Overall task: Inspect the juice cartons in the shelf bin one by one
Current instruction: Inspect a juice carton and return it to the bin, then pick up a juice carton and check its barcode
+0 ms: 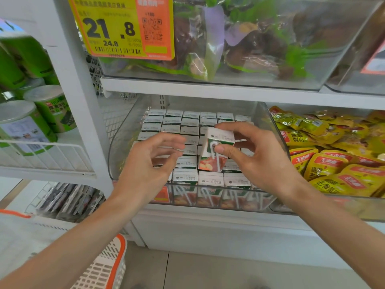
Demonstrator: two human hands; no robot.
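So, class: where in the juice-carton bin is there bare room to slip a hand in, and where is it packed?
Bare: the strip between the leftmost cartons and the bin's left wall, and the band behind the back row. The middle and front rows are packed edge to edge; the right hand holds one carton above them.

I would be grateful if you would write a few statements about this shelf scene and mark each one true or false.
1. The right hand holds one juice carton lifted above the rows in the clear bin. True.
2. The left hand grips a second carton. False: it holds nothing, its fingers loosely curled above the rows.
3. Yellow snack packets lie to the right of the bin. True.
4. The price tag above reads 12.5 in large digits. False: it reads 21.8.
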